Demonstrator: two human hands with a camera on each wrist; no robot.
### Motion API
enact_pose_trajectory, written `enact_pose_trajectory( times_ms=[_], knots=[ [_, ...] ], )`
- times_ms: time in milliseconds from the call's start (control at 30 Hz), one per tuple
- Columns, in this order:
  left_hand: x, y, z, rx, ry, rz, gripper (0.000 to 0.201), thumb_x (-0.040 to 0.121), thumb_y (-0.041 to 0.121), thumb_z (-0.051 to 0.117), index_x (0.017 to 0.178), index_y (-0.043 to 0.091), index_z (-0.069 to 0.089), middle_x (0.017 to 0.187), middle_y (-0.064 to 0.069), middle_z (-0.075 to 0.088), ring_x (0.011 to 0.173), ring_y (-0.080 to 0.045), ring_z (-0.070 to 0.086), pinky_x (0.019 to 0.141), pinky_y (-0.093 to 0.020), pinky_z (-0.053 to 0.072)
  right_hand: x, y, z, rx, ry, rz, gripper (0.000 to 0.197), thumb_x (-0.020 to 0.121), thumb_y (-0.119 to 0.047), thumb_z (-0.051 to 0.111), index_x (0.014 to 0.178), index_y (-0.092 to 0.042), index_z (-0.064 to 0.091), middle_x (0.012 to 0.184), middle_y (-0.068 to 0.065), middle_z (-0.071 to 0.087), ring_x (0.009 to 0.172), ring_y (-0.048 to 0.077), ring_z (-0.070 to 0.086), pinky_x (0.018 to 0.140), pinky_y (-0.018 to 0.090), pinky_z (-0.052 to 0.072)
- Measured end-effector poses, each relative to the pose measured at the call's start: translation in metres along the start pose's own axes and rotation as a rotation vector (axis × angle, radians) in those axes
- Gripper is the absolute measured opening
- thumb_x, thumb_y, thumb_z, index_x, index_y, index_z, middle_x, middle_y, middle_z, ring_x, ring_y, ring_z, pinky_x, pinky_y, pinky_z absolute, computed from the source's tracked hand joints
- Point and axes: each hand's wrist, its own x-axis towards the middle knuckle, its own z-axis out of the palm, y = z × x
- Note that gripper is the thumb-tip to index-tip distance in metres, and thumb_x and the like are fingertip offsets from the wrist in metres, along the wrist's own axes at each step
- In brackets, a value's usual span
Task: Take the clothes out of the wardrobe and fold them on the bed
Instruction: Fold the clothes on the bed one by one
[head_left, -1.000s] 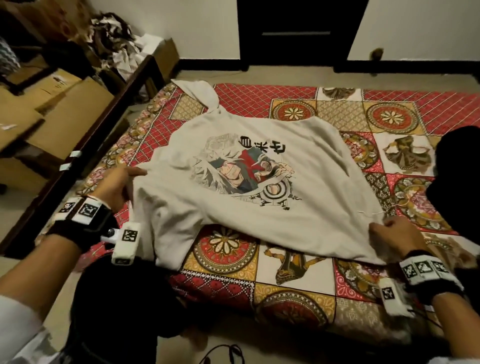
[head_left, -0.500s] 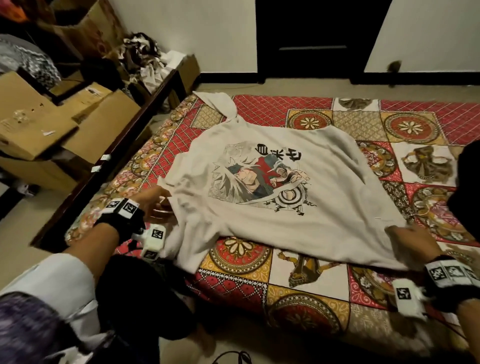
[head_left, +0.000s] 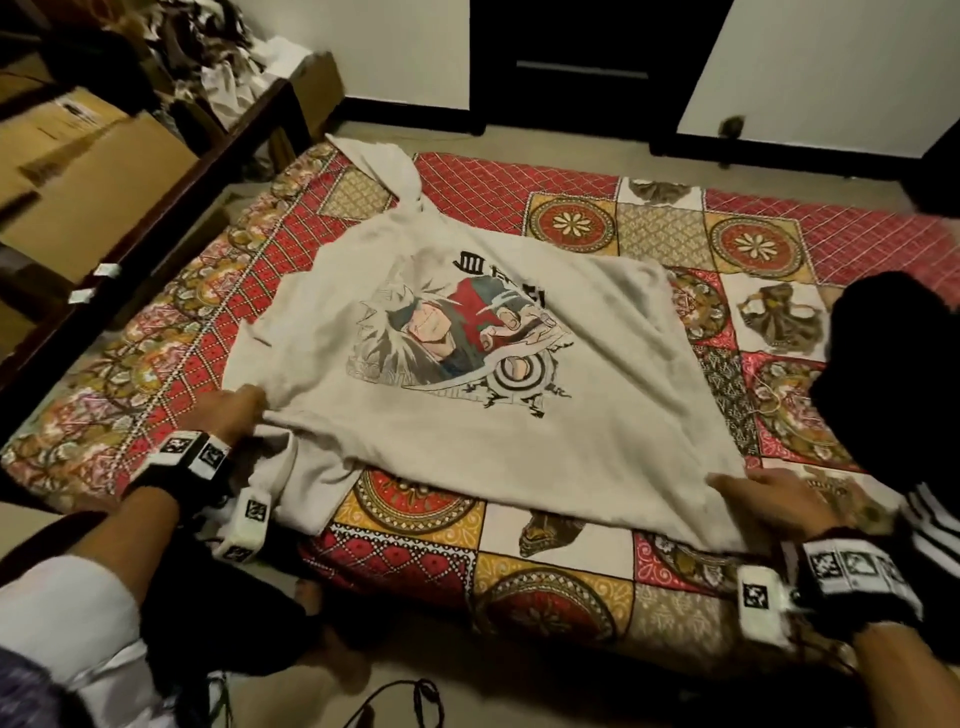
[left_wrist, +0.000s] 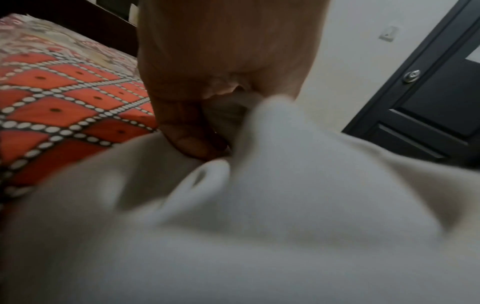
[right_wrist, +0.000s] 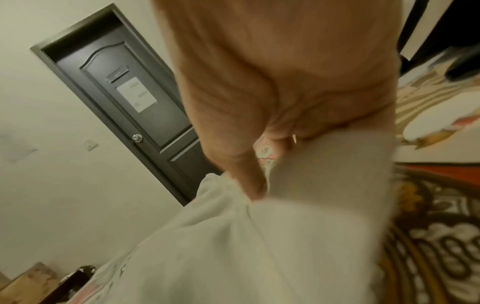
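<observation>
- A bedroom with pale walls and a dark door (head_left: 582, 67); cardboard boxes (head_left: 93, 192) stand stacked at the left, beside a bed.
- The bed (head_left: 550, 582) is covered with a red and gold patchwork spread.
- A white T-shirt (head_left: 467, 426) with a cartoon print lies spread face up across the spread; one sleeve points toward the far corner of the bed.
- The left hand (head_left: 228, 415) is at the shirt's near left corner. In the left wrist view its fingers (left_wrist: 192, 142) are curled and pinch a bunched fold of the white cloth.
- The right hand (head_left: 774, 501) is at the shirt's near right corner, its fingers closed on the hem. The right wrist view shows cloth gathered under the curled fingers (right_wrist: 249, 176).
- The cloth between the two hands looks drawn fairly flat.
- A dark garment (head_left: 893, 364) lies on the bed at the right, just beside the shirt.
</observation>
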Motion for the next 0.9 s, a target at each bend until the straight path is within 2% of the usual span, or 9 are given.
enact_pose_trajectory(
  times_ms=[133,233,333,500,600,700,767,833,900],
  knots=[
    [0.010,0.014,-0.013,0.195,0.038,0.197,0.029,0.089,0.000,0.061,0.116,-0.004,0.070,0.105,-0.031,0.070,0.100,-0.044,0.067,0.082,-0.042,0.053,-0.006,-0.004,-0.003,-0.036,-0.061,-0.035,0.022,0.089,-0.017,0.079,0.095,0.002,0.072,0.086,0.013,0.073,0.068,0.021,0.060,0.052,0.026,0.042],
    [0.031,0.003,-0.023,0.261,0.130,0.119,0.039,0.084,0.005,0.069,0.123,0.002,0.068,0.118,-0.030,0.067,0.110,-0.046,0.064,0.091,-0.046,0.053,-0.003,-0.006,0.000,-0.138,-0.038,-0.077,0.013,0.089,-0.013,0.079,0.094,-0.004,0.070,0.081,0.004,0.069,0.070,0.018,0.060,0.057,0.027,0.040],
    [0.024,0.003,-0.020,0.169,0.243,0.078,0.038,0.083,0.018,0.070,0.113,-0.005,0.065,0.115,-0.031,0.065,0.104,-0.050,0.062,0.086,-0.047,0.053,0.005,-0.003,0.005,-0.189,-0.010,-0.095,0.016,0.088,-0.015,0.079,0.081,-0.012,0.065,0.081,0.009,0.070,0.072,0.024,0.062,0.061,0.030,0.042],
    [0.007,0.015,-0.027,0.107,0.306,0.152,0.017,0.077,0.025,0.069,0.076,0.008,0.070,0.074,-0.016,0.070,0.074,-0.036,0.066,0.075,-0.042,0.056,0.007,-0.005,0.010,-0.242,0.025,-0.066,0.014,0.089,-0.020,0.075,0.085,-0.018,0.062,0.098,0.015,0.072,0.090,0.034,0.068,0.087,0.045,0.056],
    [0.007,0.008,-0.048,-0.024,0.581,0.066,0.025,0.080,0.020,0.055,0.091,0.011,0.076,0.094,-0.019,0.074,0.089,-0.042,0.067,0.083,-0.045,0.056,0.014,0.000,0.013,-0.292,0.047,-0.054,0.015,0.086,-0.025,0.076,0.090,-0.016,0.065,0.104,0.016,0.074,0.092,0.036,0.069,0.092,0.051,0.057],
    [0.001,-0.001,-0.054,-0.050,0.666,-0.035,0.042,0.072,0.013,0.051,0.110,0.009,0.068,0.128,-0.024,0.061,0.114,-0.046,0.059,0.097,-0.051,0.047,0.007,-0.007,0.015,-0.351,0.090,-0.046,0.022,0.086,-0.027,0.076,0.099,-0.013,0.065,0.107,0.019,0.072,0.094,0.037,0.066,0.091,0.047,0.056],
    [-0.007,0.004,-0.043,0.036,0.695,0.074,0.051,0.068,0.008,0.060,0.118,0.010,0.061,0.142,-0.024,0.045,0.126,-0.046,0.048,0.105,-0.056,0.036,0.001,-0.014,0.018,-0.371,0.117,-0.036,0.027,0.086,-0.029,0.077,0.102,-0.012,0.064,0.108,0.020,0.071,0.094,0.038,0.065,0.090,0.047,0.055],
    [-0.002,0.014,-0.024,0.026,0.639,0.406,0.048,0.069,0.006,0.063,0.116,0.011,0.065,0.130,-0.020,0.055,0.118,-0.040,0.053,0.100,-0.050,0.040,0.002,-0.016,0.022,-0.380,0.137,-0.027,0.031,0.083,-0.032,0.078,0.102,-0.011,0.064,0.103,0.019,0.071,0.091,0.037,0.066,0.087,0.047,0.056],
    [-0.005,0.030,-0.010,-0.048,0.435,0.491,0.032,0.078,0.020,0.065,0.110,0.014,0.067,0.114,-0.014,0.066,0.102,-0.034,0.062,0.088,-0.043,0.048,-0.001,-0.017,0.024,-0.337,0.155,-0.025,0.031,0.079,-0.034,0.079,0.096,-0.013,0.064,0.095,0.016,0.071,0.084,0.035,0.066,0.083,0.046,0.057]
  ],
)
